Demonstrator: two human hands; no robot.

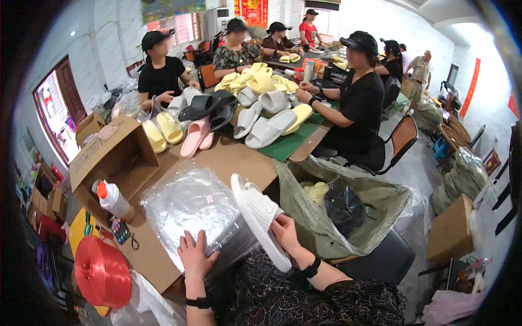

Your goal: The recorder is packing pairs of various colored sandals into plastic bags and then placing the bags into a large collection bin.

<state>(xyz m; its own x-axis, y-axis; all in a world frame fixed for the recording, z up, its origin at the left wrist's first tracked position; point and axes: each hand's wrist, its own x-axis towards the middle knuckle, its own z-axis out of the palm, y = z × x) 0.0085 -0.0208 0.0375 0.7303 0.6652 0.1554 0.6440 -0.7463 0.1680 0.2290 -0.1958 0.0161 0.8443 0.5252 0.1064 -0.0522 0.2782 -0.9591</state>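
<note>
The right hand has its fingers closed around a white slide sandal; the left hand lies flat, fingers spread, on a stack of clear plastic bags at the surface's near edge.

Fisheye view, framed by a black circular vignette; straight edges bowed toward the rim. The room was brightly and evenly lit. Daylight entered through the window at left, which was overexposed, and the white right wall and ceiling were washed out. Shadows on the desk were soft and faint. Specular glare showed on the clear plastic bags and on the grey floor. The centre was reasonably sharp; detail softened toward the periphery and in the distant background. Faces were blurred. Colours stayed saturated, notably the red spool.
</note>
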